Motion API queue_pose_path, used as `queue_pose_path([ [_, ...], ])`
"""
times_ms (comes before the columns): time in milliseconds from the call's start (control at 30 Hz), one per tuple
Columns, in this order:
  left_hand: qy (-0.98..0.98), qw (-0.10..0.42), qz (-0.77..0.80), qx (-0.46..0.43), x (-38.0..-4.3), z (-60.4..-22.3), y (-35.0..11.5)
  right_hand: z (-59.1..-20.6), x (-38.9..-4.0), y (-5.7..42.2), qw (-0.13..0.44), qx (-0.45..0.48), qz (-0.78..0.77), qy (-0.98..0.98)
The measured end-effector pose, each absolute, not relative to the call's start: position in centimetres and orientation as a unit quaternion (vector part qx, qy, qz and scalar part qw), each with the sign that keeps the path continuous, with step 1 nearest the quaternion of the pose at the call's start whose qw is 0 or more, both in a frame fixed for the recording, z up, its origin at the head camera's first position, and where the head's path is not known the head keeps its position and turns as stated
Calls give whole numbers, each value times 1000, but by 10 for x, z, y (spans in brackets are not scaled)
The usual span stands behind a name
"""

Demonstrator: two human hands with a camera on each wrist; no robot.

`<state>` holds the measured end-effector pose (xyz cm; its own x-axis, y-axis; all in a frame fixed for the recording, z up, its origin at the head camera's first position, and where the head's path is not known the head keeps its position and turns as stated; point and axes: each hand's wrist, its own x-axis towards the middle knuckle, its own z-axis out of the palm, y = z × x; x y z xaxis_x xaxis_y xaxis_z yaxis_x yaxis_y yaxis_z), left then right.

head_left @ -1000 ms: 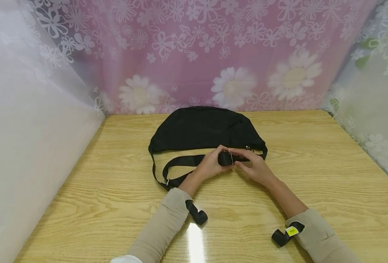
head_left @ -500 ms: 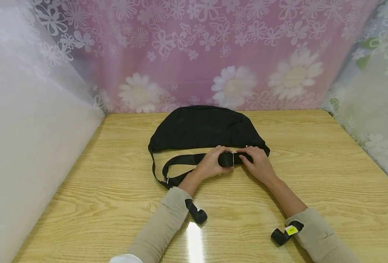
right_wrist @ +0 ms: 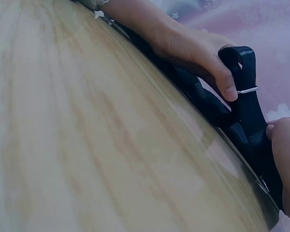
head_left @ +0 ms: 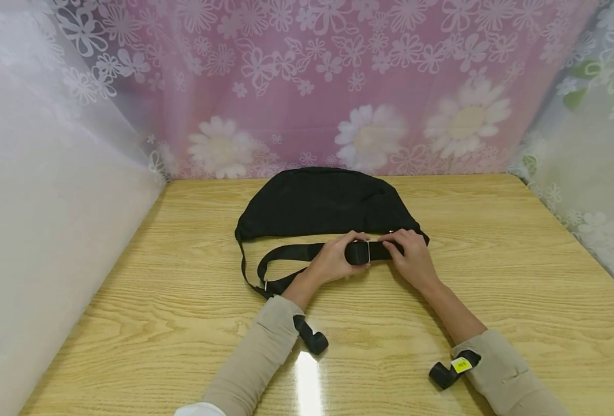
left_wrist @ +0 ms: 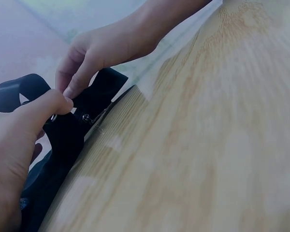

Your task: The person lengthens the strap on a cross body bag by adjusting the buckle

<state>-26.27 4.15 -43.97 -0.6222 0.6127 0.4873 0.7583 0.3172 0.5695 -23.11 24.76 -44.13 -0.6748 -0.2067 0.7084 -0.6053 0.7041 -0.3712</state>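
Black strap [head_left: 380, 251], partly covered where both hands [head_left: 334, 259] [head_left: 413, 258] pinch it, runs through a metal slider [head_left: 368, 252].

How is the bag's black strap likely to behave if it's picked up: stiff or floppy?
The strap is probably floppy but a little springy: it bends into a rounded loop at the metal slider. It seems unlikely to roll, being a flat band. Lifting it may drag the black bag, since it runs to the bag's corner.
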Motion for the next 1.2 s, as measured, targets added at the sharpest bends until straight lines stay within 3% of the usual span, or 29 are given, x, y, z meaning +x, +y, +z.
queue_pose_path([
  [467,-823,76,-419,-377,-260,-437,40,-439,-232,252,338,117,297,-885],
  [667,-810,69,-414,-410,-260,-438,40,-442,-233,251,330,204,270,-881],
  [833,-808,58,-413,-417,-259,-438,40,-442,-233,248,259,297,306,-867],
  [933,-806,54,-415,-418,-259,-438,41,-442,-231,246,240,292,319,-869],
  [1200,-813,55,-411,-409,-259,-438,40,-443,-231,247,271,257,314,-873],
])
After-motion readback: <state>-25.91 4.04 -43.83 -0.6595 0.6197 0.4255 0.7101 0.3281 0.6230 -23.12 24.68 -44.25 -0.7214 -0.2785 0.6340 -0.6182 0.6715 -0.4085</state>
